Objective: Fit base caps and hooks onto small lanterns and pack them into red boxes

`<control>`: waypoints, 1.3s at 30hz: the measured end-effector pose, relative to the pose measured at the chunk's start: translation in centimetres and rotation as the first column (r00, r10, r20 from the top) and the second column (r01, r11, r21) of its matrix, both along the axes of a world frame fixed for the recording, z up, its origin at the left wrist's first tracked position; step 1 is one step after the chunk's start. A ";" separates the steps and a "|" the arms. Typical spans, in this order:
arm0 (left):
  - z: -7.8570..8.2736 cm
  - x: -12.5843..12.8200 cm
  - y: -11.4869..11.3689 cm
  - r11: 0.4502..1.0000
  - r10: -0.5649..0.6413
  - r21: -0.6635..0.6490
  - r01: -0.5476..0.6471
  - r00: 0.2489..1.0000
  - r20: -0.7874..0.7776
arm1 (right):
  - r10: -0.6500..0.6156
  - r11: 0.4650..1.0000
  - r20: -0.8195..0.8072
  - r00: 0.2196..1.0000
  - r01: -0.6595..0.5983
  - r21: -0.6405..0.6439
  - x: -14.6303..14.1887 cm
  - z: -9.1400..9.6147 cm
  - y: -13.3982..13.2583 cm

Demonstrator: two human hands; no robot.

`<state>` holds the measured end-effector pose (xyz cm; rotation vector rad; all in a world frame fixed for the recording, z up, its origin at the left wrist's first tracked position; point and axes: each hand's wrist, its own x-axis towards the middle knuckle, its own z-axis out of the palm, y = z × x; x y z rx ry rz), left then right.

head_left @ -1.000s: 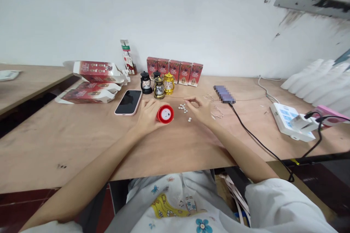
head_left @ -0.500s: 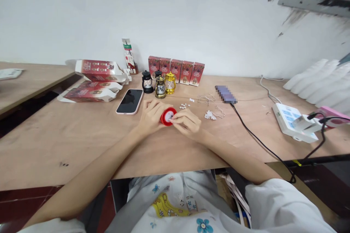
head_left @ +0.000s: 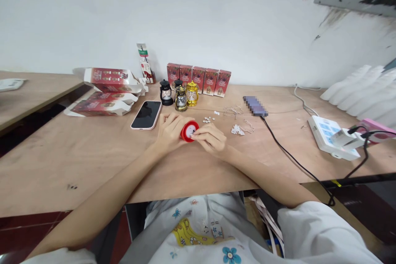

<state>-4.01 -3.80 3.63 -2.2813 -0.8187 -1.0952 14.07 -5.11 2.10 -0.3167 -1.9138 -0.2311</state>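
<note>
My left hand (head_left: pixel 169 130) is wrapped round a small red lantern (head_left: pixel 189 130) lying on its side, its white round base turned toward me. My right hand (head_left: pixel 210 137) is pinched at that base, fingertips touching it; what the pinch holds is too small to make out. Just behind the hands lie several small white button cells (head_left: pixel 207 120) on the wooden table (head_left: pixel 93 156). Three little lanterns, black, bronze and gold (head_left: pixel 180 99), stand behind them.
A phone (head_left: pixel 146 115) lies left of my hands. Opened red cartons (head_left: pixel 105 90) are at the back left, a row of small red boxes (head_left: pixel 199 75) by the wall. Wire handles (head_left: pixel 238 120), a blurred device with a black cable (head_left: pixel 255 106) and a power strip (head_left: pixel 331 137) lie to the right.
My right hand came from the button cells to the lantern's base and now pinches there. The left hand kept hold of the red lantern, tilting it slightly.
</note>
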 end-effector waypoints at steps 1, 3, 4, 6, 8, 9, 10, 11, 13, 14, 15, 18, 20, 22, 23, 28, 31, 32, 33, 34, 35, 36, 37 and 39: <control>0.0 0.1 -0.1 1.000 -0.005 0.007 0.005 1.000 -0.003 | 0.028 1.000 -0.019 0.999 -0.028 0.004 0.0 0.0 0.0; 0.0 0.3 -0.3 1.000 -0.014 0.002 0.014 1.000 -0.008 | 0.057 0.998 -0.052 0.997 -0.057 0.005 0.1 0.0 0.0; 0.0 0.4 -0.4 1.000 -0.019 -0.006 0.019 1.000 -0.009 | 0.053 0.999 -0.066 0.996 -0.053 0.002 0.1 0.0 -0.1; 0.0 0.6 -0.5 0.999 -0.033 -0.004 0.033 0.999 0.000 | 0.032 0.999 -0.090 0.995 -0.033 -0.007 0.1 0.0 -0.1; 0.0 0.6 -0.5 0.998 -0.054 0.030 0.054 0.998 0.013 | 0.021 0.999 -0.101 0.995 -0.024 -0.026 0.0 -0.1 -0.2; 0.0 0.7 -0.5 0.997 -0.065 0.050 0.064 0.998 0.018 | 0.023 0.999 -0.105 0.994 -0.027 -0.039 0.0 -0.1 -0.1; 0.0 0.7 -0.5 0.996 -0.071 0.063 0.070 0.997 0.021 | 0.030 0.998 -0.107 0.994 -0.036 -0.054 0.0 -0.1 -0.1; 0.0 0.7 -0.5 0.996 -0.073 0.062 0.071 0.997 0.020 | 0.042 0.997 -0.110 0.993 -0.049 -0.066 0.0 -0.1 -0.1; 0.0 0.7 -0.6 0.997 -0.068 0.025 0.068 0.998 0.016 | 0.061 0.994 -0.107 0.992 -0.070 -0.085 0.1 -0.1 -0.1; 0.0 0.7 -0.6 0.998 -0.066 0.002 0.066 0.998 0.023 | 0.067 0.993 -0.100 0.993 -0.075 -0.088 0.2 -0.1 -0.1; 0.0 0.7 -0.6 0.998 -0.066 -0.020 0.067 0.997 0.035 | 0.068 0.993 -0.087 0.994 -0.075 -0.089 0.3 -0.2 -0.1; -0.1 0.7 -0.6 0.997 -0.068 -0.036 0.072 0.993 0.097 | 0.052 0.996 -0.021 0.998 -0.053 -0.072 0.6 -0.4 -0.3; -0.2 0.7 -0.5 0.997 -0.061 -0.030 0.066 0.989 0.132 | 0.027 0.999 0.039 0.999 -0.026 -0.042 0.8 -0.6 -0.3; -0.2 0.7 -0.4 0.997 -0.046 -0.050 0.054 0.986 0.162 | -0.021 1.000 0.131 0.991 0.021 -0.001 1.2 -0.4 0.2; -0.2 0.7 -0.4 0.997 -0.030 -0.071 0.044 0.983 0.181 | -0.056 0.998 0.181 0.982 0.052 0.022 1.7 -0.1 0.6; 0.8 0.5 -0.5 0.977 0.194 -0.163 -0.139 0.899 0.394 | -0.360 0.900 0.398 0.844 0.427 -0.092 7.1 3.3 4.4; 1.4 0.1 -0.1 0.957 0.247 -0.268 -0.114 0.805 0.540 | -0.493 0.569 0.610 0.620 0.760 -0.313 11.8 5.1 6.0; 1.4 0.0 0.1 0.951 0.233 -0.305 -0.053 0.773 0.591 | -0.466 0.422 0.690 0.554 0.824 -0.377 13.2 5.4 6.2; 1.5 -0.2 0.4 0.942 0.215 -0.335 0.018 0.733 0.645 | -0.410 0.292 0.757 0.508 0.860 -0.419 14.4 5.4 6.4; 1.5 -0.3 0.7 0.930 0.203 -0.357 0.090 0.684 0.701 | -0.346 0.212 0.800 0.491 0.871 -0.443 15.4 5.4 6.4; 1.5 -0.4 1.0 0.919 0.200 -0.366 0.148 0.626 0.754 | -0.283 0.155 0.827 0.486 0.874 -0.461 16.1 5.3 6.4; 1.5 -0.4 1.3 0.910 0.209 -0.369 0.187 0.562 0.800 | -0.224 0.119 0.842 0.491 0.871 -0.477 16.6 5.1 6.3; 1.5 -0.5 1.6 0.906 0.228 -0.370 0.208 0.496 0.838 | -0.173 0.095 0.847 0.502 0.865 -0.493 16.9 5.0 6.2; 1.5 -0.5 2.1 0.896 0.268 -0.367 0.250 0.354 0.896 | -0.087 0.051 0.851 0.519 0.855 -0.516 16.9 4.8 6.0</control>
